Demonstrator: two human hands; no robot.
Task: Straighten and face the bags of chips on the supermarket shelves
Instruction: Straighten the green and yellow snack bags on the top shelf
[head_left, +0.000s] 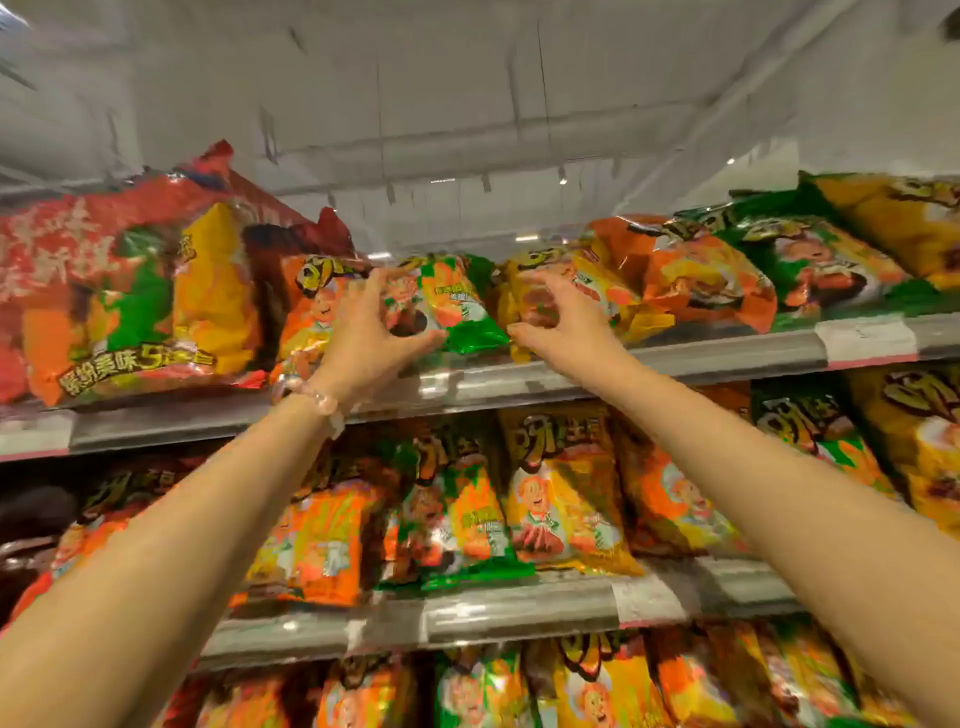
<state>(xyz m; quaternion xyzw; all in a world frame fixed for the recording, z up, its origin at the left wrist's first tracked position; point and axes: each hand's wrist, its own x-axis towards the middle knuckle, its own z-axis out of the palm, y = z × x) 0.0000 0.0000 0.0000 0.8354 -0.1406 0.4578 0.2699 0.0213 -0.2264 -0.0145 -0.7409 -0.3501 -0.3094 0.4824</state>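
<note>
Supermarket aisle, seen from below

Grey metal shelf rails (571, 376) carry pale price labels (865, 340); a white ceiling (467, 78) with small bright lights (527, 238) spans overhead.

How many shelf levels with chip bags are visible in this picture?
3: the top shelf where both hands reach, the middle shelf below it, and a bottom row of bags. More may lie out of frame.

Two bare forearms, no sleeves, pale pink beaded bracelet (317, 397) on left wrist
</note>
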